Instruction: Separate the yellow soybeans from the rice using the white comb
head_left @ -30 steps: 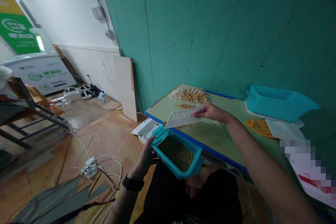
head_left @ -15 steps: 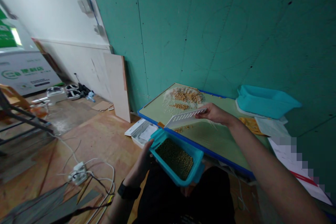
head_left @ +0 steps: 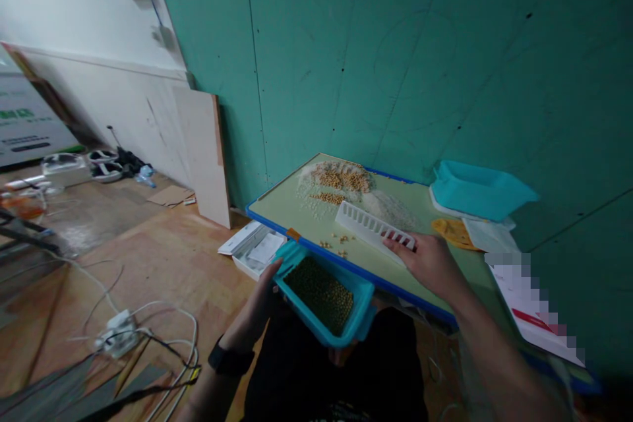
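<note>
My left hand (head_left: 267,283) grips the left end of a blue plastic tub (head_left: 321,326), which is held below the table's near edge. Dark green beans and yellowish soybeans (head_left: 341,303) lie inside it. Over the table, my right hand (head_left: 430,257) is closed on the right end of a white slotted plastic strip (head_left: 366,225). A few loose soybeans (head_left: 343,238) lie on the tabletop (head_left: 306,231) close to the strip. Behind it is a heap of soybeans (head_left: 341,179) mixed with white grains, and a pile of white grains (head_left: 390,208) lies beside that.
A second blue tub (head_left: 479,191) stands at the table's back right, near a yellow packet (head_left: 455,233) and papers. An open white box (head_left: 254,250) is on the floor to the left. Cables and a power strip (head_left: 119,333) lie further left. A green wall (head_left: 306,66) rises behind.
My right hand has turned the white strip from tilted on edge to lying lower over the table, further right. More loose soybeans show near it. My left hand keeps its hold on the tub.
</note>
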